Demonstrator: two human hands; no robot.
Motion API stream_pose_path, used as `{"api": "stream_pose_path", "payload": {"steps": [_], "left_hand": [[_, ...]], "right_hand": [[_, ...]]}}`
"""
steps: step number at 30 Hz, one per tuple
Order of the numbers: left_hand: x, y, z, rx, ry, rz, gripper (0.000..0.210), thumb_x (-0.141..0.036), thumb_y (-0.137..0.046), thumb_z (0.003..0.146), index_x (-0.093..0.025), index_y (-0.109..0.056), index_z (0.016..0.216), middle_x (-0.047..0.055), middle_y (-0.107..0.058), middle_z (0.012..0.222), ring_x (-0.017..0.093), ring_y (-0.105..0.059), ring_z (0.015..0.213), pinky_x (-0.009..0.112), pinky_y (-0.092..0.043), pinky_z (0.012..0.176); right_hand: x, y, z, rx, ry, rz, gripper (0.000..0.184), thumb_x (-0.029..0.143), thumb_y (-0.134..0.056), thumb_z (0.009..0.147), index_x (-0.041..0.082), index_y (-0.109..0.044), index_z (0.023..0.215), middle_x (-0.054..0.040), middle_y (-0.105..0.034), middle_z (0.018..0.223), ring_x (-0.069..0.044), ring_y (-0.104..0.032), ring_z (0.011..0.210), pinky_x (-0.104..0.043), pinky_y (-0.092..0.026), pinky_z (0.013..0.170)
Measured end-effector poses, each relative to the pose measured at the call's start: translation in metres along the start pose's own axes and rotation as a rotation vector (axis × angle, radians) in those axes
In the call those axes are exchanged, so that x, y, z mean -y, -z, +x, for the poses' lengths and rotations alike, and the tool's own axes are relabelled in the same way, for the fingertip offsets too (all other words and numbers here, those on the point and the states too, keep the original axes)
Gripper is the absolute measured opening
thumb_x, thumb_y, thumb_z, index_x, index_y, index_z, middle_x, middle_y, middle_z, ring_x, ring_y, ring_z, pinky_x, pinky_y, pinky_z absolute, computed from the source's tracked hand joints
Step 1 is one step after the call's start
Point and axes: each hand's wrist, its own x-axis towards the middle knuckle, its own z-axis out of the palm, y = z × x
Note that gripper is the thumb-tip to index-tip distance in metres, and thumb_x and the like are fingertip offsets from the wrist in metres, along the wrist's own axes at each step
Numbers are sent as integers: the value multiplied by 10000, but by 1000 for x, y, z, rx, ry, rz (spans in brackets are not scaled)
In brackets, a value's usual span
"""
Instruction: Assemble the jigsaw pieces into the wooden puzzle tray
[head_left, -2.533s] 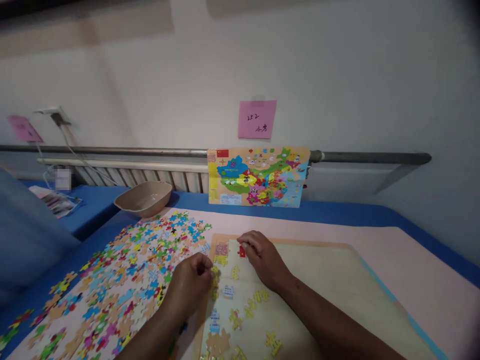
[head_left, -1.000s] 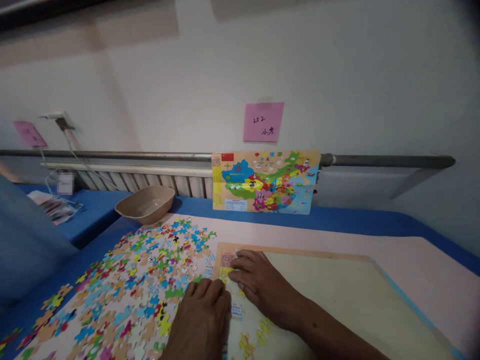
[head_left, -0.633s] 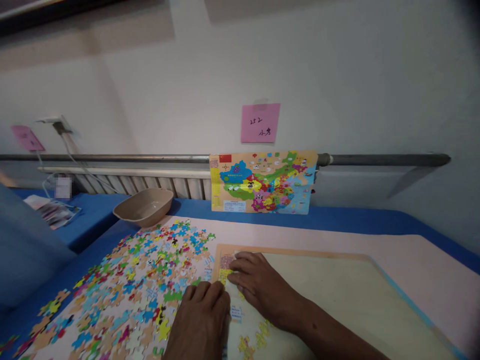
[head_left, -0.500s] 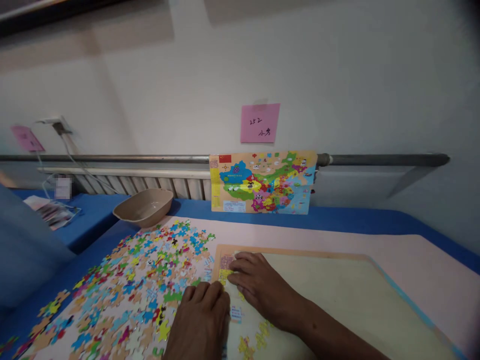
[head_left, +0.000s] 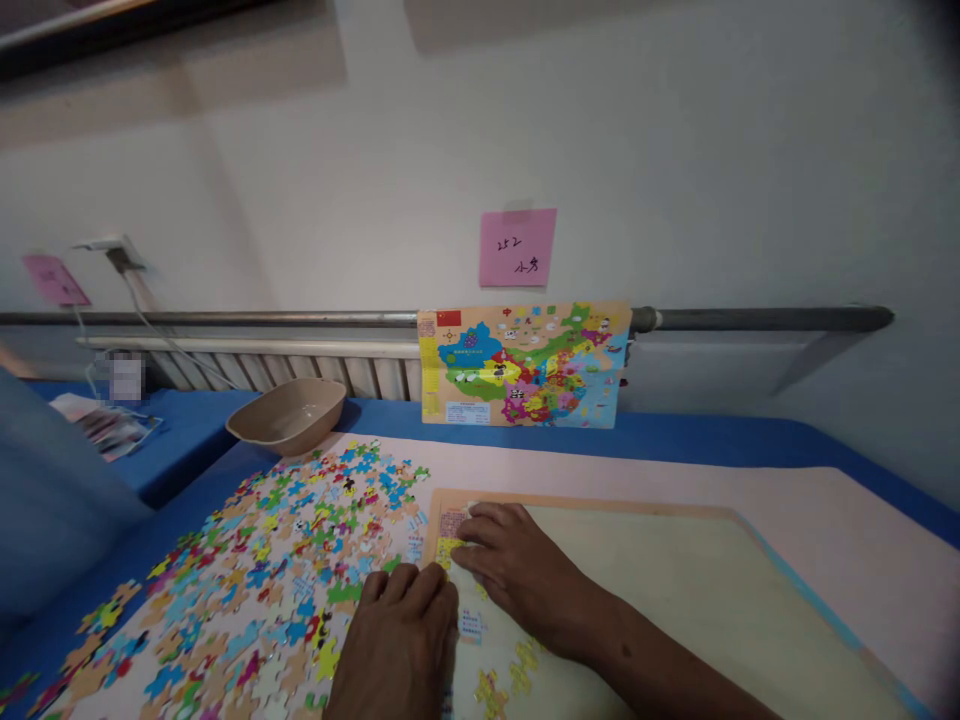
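The puzzle board (head_left: 622,580) has a pale bare base and a peach and blue border. At its upper left corner, printed and yellow puzzle pieces (head_left: 448,550) lie against the border. My right hand (head_left: 517,575) rests there, fingers together and bent, tips against the yellow pieces; what they grip is hidden. Knuckles up, my left hand (head_left: 401,630) lies over the board's left edge with its fingers curled down and the tips out of sight. Beside it are a bluish-white printed piece (head_left: 470,627) and loose yellow pieces (head_left: 491,692) on the base.
Many loose puzzle pieces (head_left: 247,590) spread over the pink sheet (head_left: 802,500) on the left. Behind them stands a beige basin (head_left: 289,415). A map picture (head_left: 525,365) hangs from the wall pipe (head_left: 765,319). Blue fabric (head_left: 52,500) shows at far left.
Both hands stay in almost the same place. The right fingertips have shifted very slightly left along the yellow pieces.
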Motion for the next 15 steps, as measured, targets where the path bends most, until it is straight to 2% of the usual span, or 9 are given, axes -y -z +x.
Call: {"api": "stream_pose_path", "payload": {"steps": [9, 15], "left_hand": [[-4, 8, 2, 53, 23, 18, 172, -162, -604, 985, -293, -699, 1043, -26, -747, 1166, 231, -599, 996, 443, -305, 862], [-2, 7, 2, -28, -27, 91, 147, -209, -665, 968, -315, -703, 1063, -77, -754, 1220, 200, -623, 959, 433, -329, 852]], "right_hand": [[2, 3, 2, 23, 0, -41, 201, 148, -637, 1018, 268, -677, 1174, -14, -699, 1329, -256, -525, 1326, -445, -390, 1079], [-1, -1, 0, 20, 4, -32, 188, 185, -619, 1042, 283, -673, 1193, 8, -687, 1356, -225, -503, 1343, -416, -355, 1107]]}}
